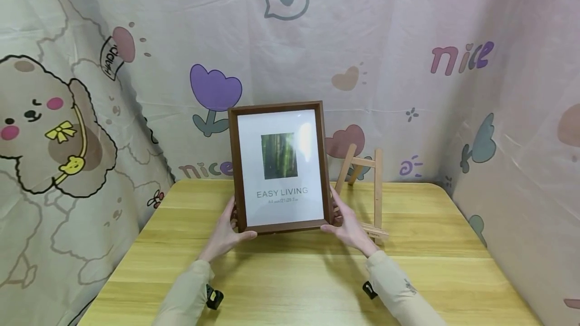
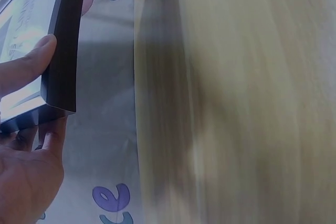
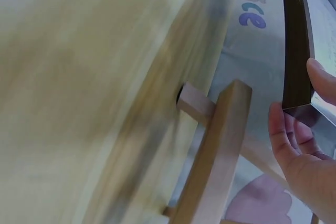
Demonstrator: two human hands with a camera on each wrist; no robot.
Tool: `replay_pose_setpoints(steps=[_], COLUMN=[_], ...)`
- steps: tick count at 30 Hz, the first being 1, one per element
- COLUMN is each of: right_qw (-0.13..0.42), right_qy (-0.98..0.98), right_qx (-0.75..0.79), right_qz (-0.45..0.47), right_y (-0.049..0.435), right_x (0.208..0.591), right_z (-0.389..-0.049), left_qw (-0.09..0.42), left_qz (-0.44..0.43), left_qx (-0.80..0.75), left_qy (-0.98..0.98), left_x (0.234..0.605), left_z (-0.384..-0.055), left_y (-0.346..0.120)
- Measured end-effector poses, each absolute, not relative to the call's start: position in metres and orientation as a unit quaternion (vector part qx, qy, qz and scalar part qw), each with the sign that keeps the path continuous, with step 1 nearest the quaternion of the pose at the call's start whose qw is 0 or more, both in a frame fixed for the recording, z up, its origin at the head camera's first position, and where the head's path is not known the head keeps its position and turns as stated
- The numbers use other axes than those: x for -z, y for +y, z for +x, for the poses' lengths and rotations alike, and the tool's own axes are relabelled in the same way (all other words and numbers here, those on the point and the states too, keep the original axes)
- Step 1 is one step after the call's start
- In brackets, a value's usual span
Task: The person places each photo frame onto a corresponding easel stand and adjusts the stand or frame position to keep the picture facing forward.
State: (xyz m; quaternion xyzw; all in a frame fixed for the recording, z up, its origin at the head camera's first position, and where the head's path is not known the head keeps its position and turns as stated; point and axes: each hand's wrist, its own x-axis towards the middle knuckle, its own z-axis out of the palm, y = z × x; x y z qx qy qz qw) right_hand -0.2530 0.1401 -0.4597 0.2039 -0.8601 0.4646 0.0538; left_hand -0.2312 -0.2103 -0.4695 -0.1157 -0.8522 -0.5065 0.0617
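A brown picture frame (image 1: 281,226) with a white insert reading "EASY LIVING" is held up above the table, tilted slightly in the head view. My left hand (image 1: 226,233) grips its lower left corner, thumb on the front and fingers behind the side. At the lower right corner my right hand (image 1: 349,225) holds it the same way. The left wrist view shows the left thumb (image 2: 39,59) over the frame's edge (image 2: 63,51). A small wooden easel (image 1: 378,185) stands behind the right hand, which partly hides it; its ledge (image 3: 210,161) appears close in the right wrist view.
The wood-grain table (image 1: 290,286) carries the easel on its right half. Printed cloth (image 1: 385,24) hangs behind the table and along both sides. Small black devices (image 1: 214,297) are worn at both wrists.
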Motion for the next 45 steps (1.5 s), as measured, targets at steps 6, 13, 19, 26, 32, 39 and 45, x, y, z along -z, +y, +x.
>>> replay_pose_setpoints(steps=[6, 13, 19, 26, 32, 39, 45], right_qw=[0.065, 0.07, 0.06, 0.073, 0.083, 0.083, 0.09], right_qy=[-0.863, -0.86, -0.857, -0.852, -0.847, -0.845, -0.835], right_qx=[-0.458, -0.47, -0.482, -0.487, -0.494, -0.502, -0.514], right_qz=[0.202, 0.189, 0.171, 0.178, 0.175, 0.166, 0.178], right_y=[0.152, 0.164, 0.173, 0.185, 0.195, 0.207, 0.218], right_x=[0.456, 0.454, 0.452, 0.454, 0.457, 0.459, 0.459], right_z=[-0.251, -0.249, -0.247, -0.245, -0.242, -0.238, -0.235], left_qw=[0.052, 0.04, 0.029, 0.036, 0.045, 0.035, 0.023], left_qz=[-0.125, -0.137, -0.136, -0.148, -0.176, -0.187, -0.189], left_qx=[0.51, 0.515, 0.519, 0.507, 0.506, 0.518, 0.512], left_qy=[-0.85, -0.845, -0.844, -0.848, -0.843, -0.834, -0.838], left_x=[0.464, 0.46, 0.456, 0.457, 0.46, 0.462, 0.461], left_z=[-0.237, -0.244, -0.248, -0.256, -0.263, -0.269, -0.272], left_y=[-0.199, -0.188, -0.178, -0.167, -0.158, -0.145, -0.135])
